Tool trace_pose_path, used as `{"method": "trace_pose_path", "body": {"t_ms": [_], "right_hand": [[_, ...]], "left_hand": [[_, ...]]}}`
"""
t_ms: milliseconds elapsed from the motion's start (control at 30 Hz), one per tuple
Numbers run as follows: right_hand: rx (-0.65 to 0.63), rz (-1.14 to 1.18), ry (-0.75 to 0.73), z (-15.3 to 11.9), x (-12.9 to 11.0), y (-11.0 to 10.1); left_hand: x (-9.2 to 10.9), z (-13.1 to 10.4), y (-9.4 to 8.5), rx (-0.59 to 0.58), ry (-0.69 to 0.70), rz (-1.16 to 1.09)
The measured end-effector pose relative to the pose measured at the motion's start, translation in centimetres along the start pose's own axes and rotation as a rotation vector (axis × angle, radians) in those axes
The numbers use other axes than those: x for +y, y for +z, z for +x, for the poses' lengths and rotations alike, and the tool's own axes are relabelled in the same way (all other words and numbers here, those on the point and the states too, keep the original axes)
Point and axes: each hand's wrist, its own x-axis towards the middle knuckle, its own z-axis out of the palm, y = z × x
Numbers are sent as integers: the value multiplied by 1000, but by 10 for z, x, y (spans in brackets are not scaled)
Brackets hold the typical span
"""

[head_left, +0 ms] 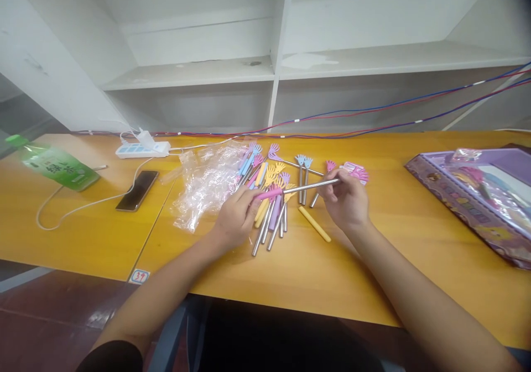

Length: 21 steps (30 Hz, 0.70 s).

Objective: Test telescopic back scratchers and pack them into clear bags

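My left hand (236, 217) is closed around a pink handle (270, 194). From that handle a thin metal rod (311, 186) runs to my right hand (346, 200), whose fingers pinch its far end. Just beyond the right hand is a pink hand-shaped scratcher head (360, 174), partly hidden by the fingers; whether it joins the rod I cannot tell. Under and beyond the rod lies a pile of back scratcher parts, with yellow claw heads (276, 170), blue claw heads (304, 161) and bare metal rods (262, 234). A loose yellow handle (315, 224) rests near my right hand.
Crumpled clear plastic bags (207, 184) lie left of the pile. Farther left are a phone (138, 190), a white power strip (143, 149) with cables and a tilted green bottle (58, 164). A purple box (468, 195) with packaged pieces stands right. Shelving (199, 73) rises behind.
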Motion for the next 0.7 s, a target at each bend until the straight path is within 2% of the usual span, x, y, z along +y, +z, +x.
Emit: {"method": "trace_pose_path", "body": {"t_ms": [367,500,700], "right_hand": [[4,-26,-6,0,3,-2],[4,-80,-13,-1,4,-1],[-4,-38,-2,-4,3,3]], "left_hand": [[0,3,-4,-24,61,25],[0,3,-3,-6,-1,15],[2,3,-4,0,-67,-26]]}}
